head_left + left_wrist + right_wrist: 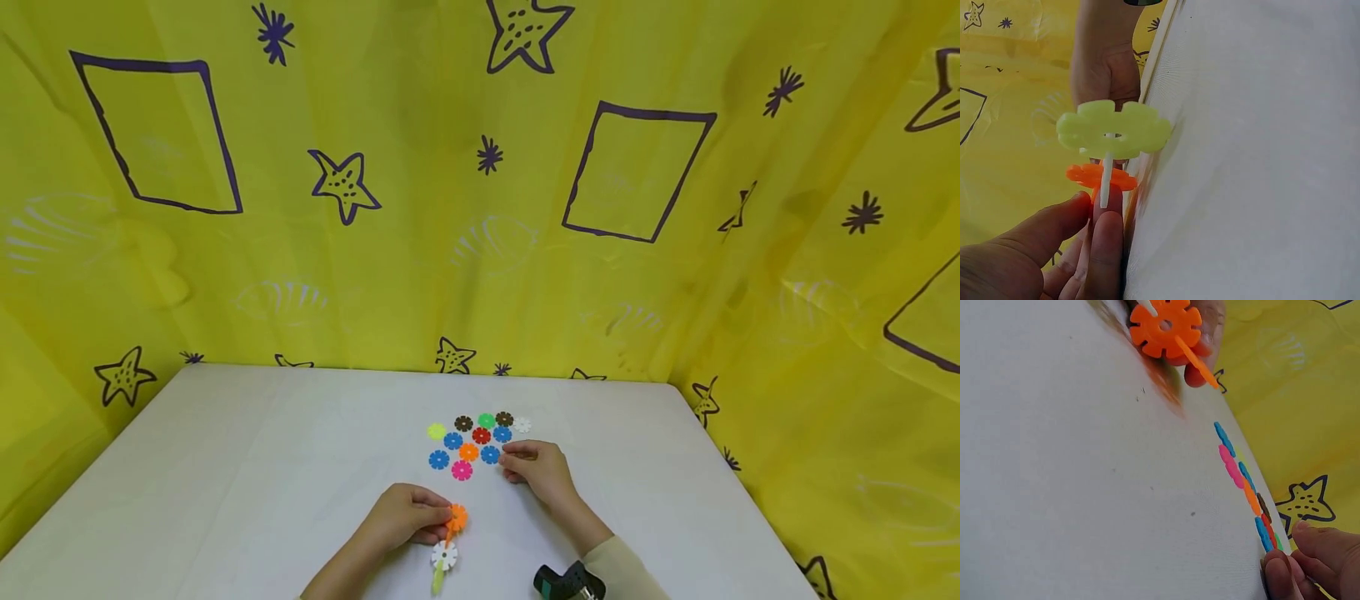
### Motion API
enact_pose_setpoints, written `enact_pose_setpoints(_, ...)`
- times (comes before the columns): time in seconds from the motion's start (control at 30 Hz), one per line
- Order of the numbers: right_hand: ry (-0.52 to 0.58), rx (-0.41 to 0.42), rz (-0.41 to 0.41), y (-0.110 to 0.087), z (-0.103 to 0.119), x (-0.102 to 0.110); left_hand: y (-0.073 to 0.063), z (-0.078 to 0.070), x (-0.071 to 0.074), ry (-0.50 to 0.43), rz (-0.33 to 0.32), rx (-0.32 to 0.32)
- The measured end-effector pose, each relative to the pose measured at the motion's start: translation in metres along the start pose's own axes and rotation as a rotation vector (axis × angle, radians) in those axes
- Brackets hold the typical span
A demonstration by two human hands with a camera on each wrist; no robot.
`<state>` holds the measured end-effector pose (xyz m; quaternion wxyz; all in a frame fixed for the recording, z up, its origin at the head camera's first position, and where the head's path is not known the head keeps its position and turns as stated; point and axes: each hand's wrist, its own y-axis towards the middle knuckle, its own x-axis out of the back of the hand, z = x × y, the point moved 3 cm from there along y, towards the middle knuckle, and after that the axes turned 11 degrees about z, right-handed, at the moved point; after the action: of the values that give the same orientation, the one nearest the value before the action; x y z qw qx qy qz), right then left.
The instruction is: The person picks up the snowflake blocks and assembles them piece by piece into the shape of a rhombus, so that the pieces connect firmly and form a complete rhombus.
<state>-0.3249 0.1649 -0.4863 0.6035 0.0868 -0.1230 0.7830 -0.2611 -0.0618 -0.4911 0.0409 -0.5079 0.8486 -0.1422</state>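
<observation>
My left hand (405,518) pinches a chain of slotted plastic flower discs between thumb and fingers. In the head view the chain has an orange disc (458,517) at the top, another orange one edge-on, then a white disc (444,556) and a yellow-green disc (437,577). The left wrist view shows the yellow-green disc (1113,131) nearest the camera, with the orange (1124,182) behind. My right hand (543,472) is at the right edge of a blue disc (490,455), its fingertips right at the rim. Thumb and forefinger stand apart in the right wrist view.
Loose discs lie flat in a cluster on the white table (262,467): pink (462,471), orange (468,452), red (482,436), green (487,421), several blue, brown and others. A black device (570,582) sits at the right wrist. A yellow patterned curtain (420,275) hangs behind.
</observation>
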Motion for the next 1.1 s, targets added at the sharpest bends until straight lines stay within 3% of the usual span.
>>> enact_pose_setpoints(0.33, -0.22, -0.02, 0.037, 0.023, 0.008, 0.0, -0.001, -0.001, 0.0, -0.014, 0.003, 0.022)
enact_pose_setpoints(0.57, -0.346, -0.042, -0.032, 0.029, 0.011, -0.006, 0.0, 0.0, 0.0, -0.01, 0.007, 0.021)
enact_pose_setpoints(1.1, -0.375, -0.084, -0.021, 0.029, 0.014, -0.009, 0.002, 0.002, 0.0, -0.021, 0.016, 0.012)
